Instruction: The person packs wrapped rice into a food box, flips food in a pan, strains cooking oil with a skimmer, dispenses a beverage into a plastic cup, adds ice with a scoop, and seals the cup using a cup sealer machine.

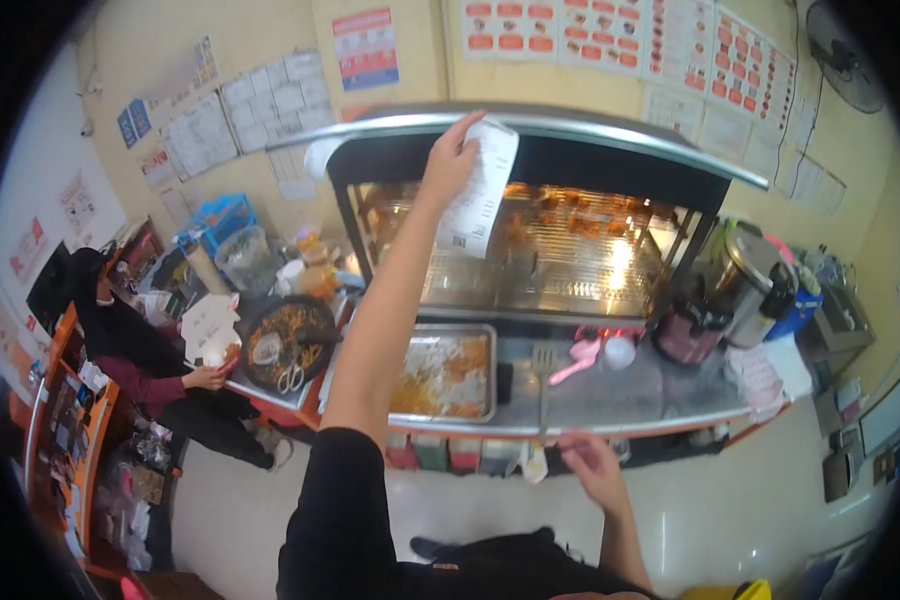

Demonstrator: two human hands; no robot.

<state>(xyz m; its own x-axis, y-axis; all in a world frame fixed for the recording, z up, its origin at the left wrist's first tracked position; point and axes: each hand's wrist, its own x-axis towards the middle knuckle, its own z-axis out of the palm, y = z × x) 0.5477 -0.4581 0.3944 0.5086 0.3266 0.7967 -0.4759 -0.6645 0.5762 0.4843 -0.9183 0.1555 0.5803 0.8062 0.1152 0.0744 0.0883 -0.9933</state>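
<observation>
My left hand (454, 168) is raised at the top edge of the heated display cabinet (530, 150), its fingers closed on a long white printed receipt (484, 190). The paper hangs down in front of the cabinet's glass, its upper end by the metal rim; I cannot tell whether it touches the rim. Low by the counter's front edge, my right hand (594, 468) holds nothing, with its fingers loosely apart. Nearest to it are a long-handled fork-like tool (543, 378) on the counter and small hanging packets. My left forearm partly covers a metal tray (490, 385) of rice.
At the left, a co-worker (120, 350) in dark clothes stands by a black pan of noodles (315, 350) with scissors and an open paper box (210, 328). Pink tongs (576, 362), a dark red cooker (688, 330) and a large metal pot (755, 270) stand along the counter's right.
</observation>
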